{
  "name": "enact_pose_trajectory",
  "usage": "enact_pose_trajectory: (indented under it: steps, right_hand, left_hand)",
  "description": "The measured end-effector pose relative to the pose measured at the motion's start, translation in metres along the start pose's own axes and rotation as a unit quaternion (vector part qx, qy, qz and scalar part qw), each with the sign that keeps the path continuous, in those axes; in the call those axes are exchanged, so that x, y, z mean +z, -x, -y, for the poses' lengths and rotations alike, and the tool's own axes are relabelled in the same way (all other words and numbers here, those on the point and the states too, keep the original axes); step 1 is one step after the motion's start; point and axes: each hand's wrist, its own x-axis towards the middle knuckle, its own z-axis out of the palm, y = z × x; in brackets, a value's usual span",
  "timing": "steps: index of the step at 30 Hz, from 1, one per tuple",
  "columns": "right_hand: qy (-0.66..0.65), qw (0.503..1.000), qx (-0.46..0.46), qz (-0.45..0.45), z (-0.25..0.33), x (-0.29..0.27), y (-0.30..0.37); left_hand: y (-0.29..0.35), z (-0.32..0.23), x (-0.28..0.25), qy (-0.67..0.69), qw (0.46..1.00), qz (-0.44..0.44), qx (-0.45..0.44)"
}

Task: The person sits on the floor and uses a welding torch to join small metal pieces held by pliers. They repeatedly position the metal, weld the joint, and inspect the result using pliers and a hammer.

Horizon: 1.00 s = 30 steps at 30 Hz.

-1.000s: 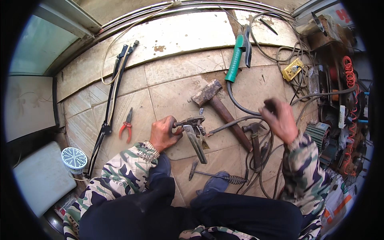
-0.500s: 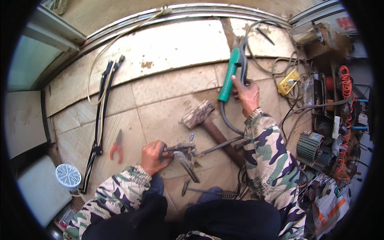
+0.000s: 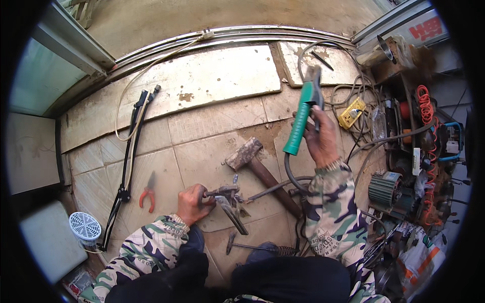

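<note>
My right hand (image 3: 323, 139) grips the black lever side of a green-handled welding electrode holder (image 3: 302, 118), its jaws pointing away from me. A thick cable runs down from the handle. My left hand (image 3: 193, 203) is closed on the end of a dark metal piece (image 3: 221, 192), part of a small cluster of metal parts low over the floor; its exact kind is unclear. Just beyond that cluster lies a sledgehammer (image 3: 245, 154) with a brown handle. Nearer my feet rests a chipping hammer (image 3: 231, 242) with a coiled spring handle.
Red-handled pliers (image 3: 147, 198) and a black folding arm (image 3: 126, 171) lie at left beside a white round grille (image 3: 85, 225). A yellow socket box (image 3: 352, 113) sits among cables at right, near a green motor (image 3: 385, 188). Pale boards (image 3: 166, 96) line the doorway.
My right hand has turned palm-up, and the electrode holder has shifted toward me and appears lifted. My left hand keeps its grip on the metal piece. The view has shifted slightly.
</note>
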Motion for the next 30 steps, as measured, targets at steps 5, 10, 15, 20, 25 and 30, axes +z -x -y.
enact_pose_trajectory:
  steps: [5,10,15,20,25,30]
  right_hand:
    - [-0.145,0.987,-0.017,0.071,0.029,-0.042,0.069]
    - [-0.065,0.981,-0.172,-0.065,0.053,-0.076,0.125]
    - [-0.307,0.913,-0.055,0.262,0.097,-0.073,0.185]
    - [-0.212,0.926,0.004,0.314,0.070,-0.085,0.218]
    - [-0.176,0.969,-0.007,0.175,0.066,-0.081,0.237]
    - [0.117,0.983,-0.120,-0.076,0.040,-0.072,0.253]
  left_hand:
    - [0.005,0.002,0.003,-0.008,1.000,-0.006,-0.002]
    - [0.005,0.005,0.004,-0.007,1.000,-0.030,0.001]
    - [-0.002,0.006,0.008,0.001,0.997,-0.073,-0.005]
    - [-0.021,0.004,0.005,-0.009,0.997,-0.081,-0.002]
    - [-0.026,0.003,0.000,-0.013,0.997,-0.070,0.031]
    - [-0.034,0.003,-0.004,-0.002,0.999,-0.041,0.029]
